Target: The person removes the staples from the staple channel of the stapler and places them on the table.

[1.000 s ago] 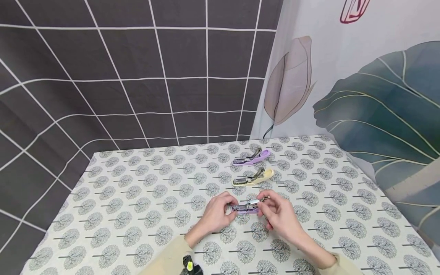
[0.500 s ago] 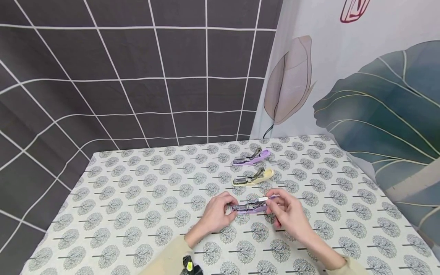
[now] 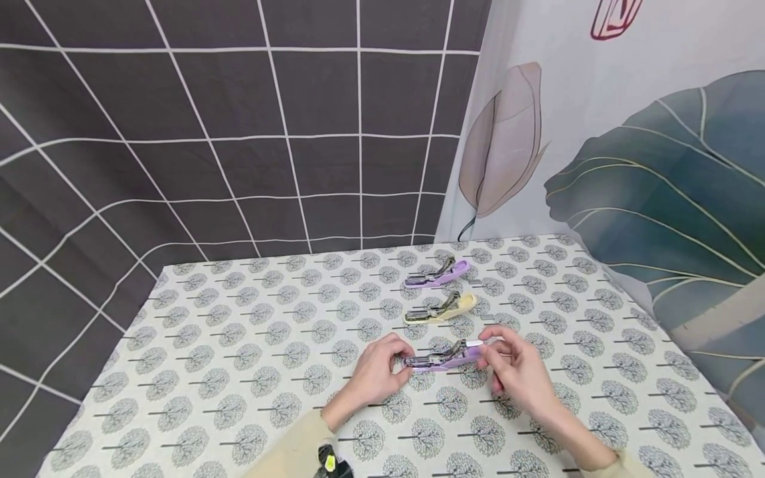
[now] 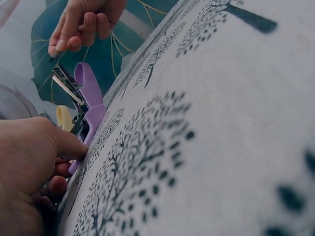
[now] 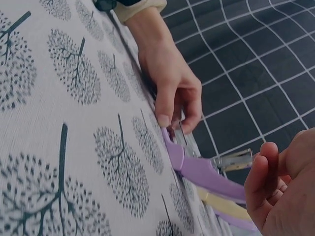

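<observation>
A purple stapler lies opened out on the table, its metal arm raised. My left hand holds its left end between thumb and fingers; the left wrist view shows the thumb against the purple body. At the stapler's right end, my right hand pinches a small shiny strip that looks like a strip of staples. It appears dark at the fingertips in the left wrist view, just off the end of the metal arm. In the right wrist view, fingers hide the strip.
Behind the held stapler lie a cream stapler and another purple stapler, both opened out the same way. A tree-print cloth covers the table. A dark checked curtain and a leaf-print curtain hang behind.
My right hand has moved to the right along the stapler with the strip of staples, uncovering the raised metal arm and the purple right end. My left hand has stayed in place.
</observation>
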A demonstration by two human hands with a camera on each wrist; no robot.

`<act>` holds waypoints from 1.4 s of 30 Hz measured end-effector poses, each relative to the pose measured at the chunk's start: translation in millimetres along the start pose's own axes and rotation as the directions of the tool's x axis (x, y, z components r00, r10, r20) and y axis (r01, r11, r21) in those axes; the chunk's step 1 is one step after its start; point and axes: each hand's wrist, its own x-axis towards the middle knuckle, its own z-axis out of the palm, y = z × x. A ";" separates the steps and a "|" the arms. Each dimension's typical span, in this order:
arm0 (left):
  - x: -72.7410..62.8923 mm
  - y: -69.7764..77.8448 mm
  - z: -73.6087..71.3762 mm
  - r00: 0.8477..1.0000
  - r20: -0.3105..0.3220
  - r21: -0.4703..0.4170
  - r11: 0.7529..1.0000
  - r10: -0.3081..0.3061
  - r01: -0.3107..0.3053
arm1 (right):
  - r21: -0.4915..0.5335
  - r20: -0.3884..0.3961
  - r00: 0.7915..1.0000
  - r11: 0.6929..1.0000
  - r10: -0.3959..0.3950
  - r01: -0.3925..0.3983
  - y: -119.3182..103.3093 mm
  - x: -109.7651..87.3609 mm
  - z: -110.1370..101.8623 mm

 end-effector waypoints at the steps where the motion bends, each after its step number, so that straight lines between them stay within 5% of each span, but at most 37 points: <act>1: 0.1 0.0 0.0 1.000 0.001 -0.002 1.000 -0.001 0.001 | 0.001 -0.005 1.000 1.000 0.002 -0.002 1.0 0.1 -1.6; 20: 0.9 -0.8 -0.3 1.000 0.007 0.002 1.000 0.000 0.000 | -0.057 -0.076 0.991 0.992 0.108 -0.112 18.1 1.6 -27.7; 42: 0.7 -2.0 1.5 1.000 -0.008 -0.010 1.000 0.003 -0.003 | -0.100 -0.041 0.974 0.969 0.222 -0.225 40.1 3.8 -43.0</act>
